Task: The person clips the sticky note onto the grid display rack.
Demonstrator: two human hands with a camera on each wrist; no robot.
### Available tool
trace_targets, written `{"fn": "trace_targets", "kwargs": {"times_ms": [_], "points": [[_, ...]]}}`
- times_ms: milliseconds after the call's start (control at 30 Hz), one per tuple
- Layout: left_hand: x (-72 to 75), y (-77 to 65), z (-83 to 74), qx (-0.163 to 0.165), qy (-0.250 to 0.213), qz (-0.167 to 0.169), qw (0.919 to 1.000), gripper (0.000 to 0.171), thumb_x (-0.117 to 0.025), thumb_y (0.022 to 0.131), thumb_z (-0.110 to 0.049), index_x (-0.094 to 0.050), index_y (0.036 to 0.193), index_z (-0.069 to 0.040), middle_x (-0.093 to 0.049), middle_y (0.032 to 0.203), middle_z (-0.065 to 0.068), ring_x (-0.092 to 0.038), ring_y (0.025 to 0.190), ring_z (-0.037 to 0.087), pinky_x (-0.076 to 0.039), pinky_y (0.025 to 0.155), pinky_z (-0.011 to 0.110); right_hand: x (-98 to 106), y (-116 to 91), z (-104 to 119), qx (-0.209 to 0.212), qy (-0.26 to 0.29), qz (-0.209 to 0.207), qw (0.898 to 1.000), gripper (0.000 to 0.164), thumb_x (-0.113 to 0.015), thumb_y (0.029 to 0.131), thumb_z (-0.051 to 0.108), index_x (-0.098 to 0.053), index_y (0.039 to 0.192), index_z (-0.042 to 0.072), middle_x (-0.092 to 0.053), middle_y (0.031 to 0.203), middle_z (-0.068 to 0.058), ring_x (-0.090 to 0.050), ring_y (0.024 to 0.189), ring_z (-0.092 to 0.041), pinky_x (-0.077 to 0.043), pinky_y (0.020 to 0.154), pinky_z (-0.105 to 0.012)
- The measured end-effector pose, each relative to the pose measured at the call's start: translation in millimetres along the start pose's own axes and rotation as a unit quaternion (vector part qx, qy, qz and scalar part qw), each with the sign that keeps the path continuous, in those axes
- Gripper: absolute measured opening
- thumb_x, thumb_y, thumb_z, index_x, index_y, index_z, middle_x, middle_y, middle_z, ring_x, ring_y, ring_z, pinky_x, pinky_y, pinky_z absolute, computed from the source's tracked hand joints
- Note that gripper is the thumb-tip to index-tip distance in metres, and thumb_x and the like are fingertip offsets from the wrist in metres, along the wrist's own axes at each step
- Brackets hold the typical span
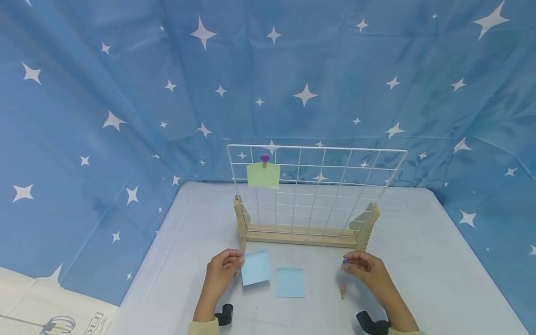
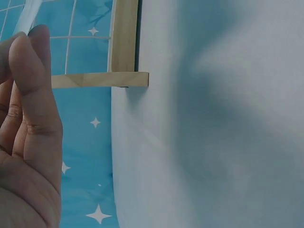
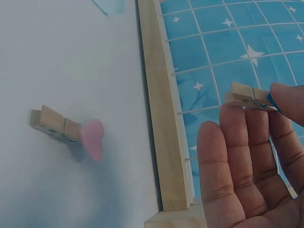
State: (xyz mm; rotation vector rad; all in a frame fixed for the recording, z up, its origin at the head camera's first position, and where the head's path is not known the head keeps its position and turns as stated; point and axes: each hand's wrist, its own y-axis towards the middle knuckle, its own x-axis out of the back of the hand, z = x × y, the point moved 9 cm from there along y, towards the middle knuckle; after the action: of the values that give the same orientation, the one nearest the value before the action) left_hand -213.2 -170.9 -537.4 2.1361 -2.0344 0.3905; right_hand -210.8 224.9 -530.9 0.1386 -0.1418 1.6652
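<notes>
My left hand (image 1: 224,270) pinches a blue sticky note (image 1: 256,268) by its left edge, held up in front of the rack's left foot. Only a pale sliver of that note shows between thumb and finger in the left wrist view. On the right, my right hand (image 1: 366,270) pinches a small wooden clothespin (image 3: 249,96) with a blue decoration, mostly covered by the thumb. A second blue sticky note (image 1: 290,282) lies flat on the table between the hands. Near the right hand lies another clothespin (image 3: 57,126), bearing a pink heart.
A white wire grid rack (image 1: 310,186) stands in a wooden base (image 1: 301,236) behind the hands. A green note (image 1: 263,176) hangs at its upper left from a clothespin with a purple heart (image 1: 265,158). A blue star-patterned cloth (image 1: 335,60) backs the white table (image 1: 201,209).
</notes>
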Motion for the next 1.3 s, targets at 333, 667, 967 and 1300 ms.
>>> {"fn": "trace_targets", "kwargs": {"times_ms": [333,667,967,1300], "points": [[-0.6,-1.7,-12.4,-0.004,-0.008,-0.005,0.9999,0.018,-0.073,0.092,-0.019,-0.071,0.100,-0.004,-0.070,0.091,0.005,-0.066,0.078,0.017,-0.057,0.065,0.024,7,4,11,0.021,-0.013,-0.022,0.999,0.032,-0.071,0.090,0.001,-0.059,0.114,-0.017,-0.070,0.100,-0.008,-0.068,0.086,-0.009,-0.057,0.076,-0.022],[0.0,-0.2,-22.2,-0.015,0.004,-0.011,0.9998,0.012,-0.072,0.093,-0.018,-0.071,0.098,-0.007,-0.070,0.089,0.005,-0.067,0.077,0.018,-0.058,0.066,0.026,5,6,27,0.035,-0.019,-0.006,0.999,0.026,-0.068,0.092,0.002,-0.061,0.112,-0.014,-0.069,0.099,0.003,-0.068,0.086,-0.009,-0.057,0.076,-0.023],[-3.0,0.1,-31.6,-0.021,-0.010,-0.003,0.9997,0.012,-0.071,0.094,-0.014,-0.070,0.101,-0.004,-0.068,0.090,0.007,-0.065,0.076,0.017,-0.058,0.067,0.027,5,10,38,0.064,-0.033,0.000,0.997,0.025,-0.067,0.092,0.000,-0.061,0.111,-0.014,-0.069,0.097,-0.005,-0.068,0.084,-0.010,-0.059,0.075,-0.027],[-3.4,-9.0,-65.0,-0.035,-0.009,-0.015,0.9992,0.013,-0.070,0.093,-0.008,-0.068,0.103,0.001,-0.070,0.089,0.009,-0.065,0.072,0.019,-0.058,0.066,0.029,5,11,54,0.094,-0.045,0.003,0.994,0.022,-0.067,0.093,0.000,-0.062,0.112,-0.010,-0.069,0.100,-0.007,-0.068,0.086,-0.008,-0.058,0.075,-0.024]]}}
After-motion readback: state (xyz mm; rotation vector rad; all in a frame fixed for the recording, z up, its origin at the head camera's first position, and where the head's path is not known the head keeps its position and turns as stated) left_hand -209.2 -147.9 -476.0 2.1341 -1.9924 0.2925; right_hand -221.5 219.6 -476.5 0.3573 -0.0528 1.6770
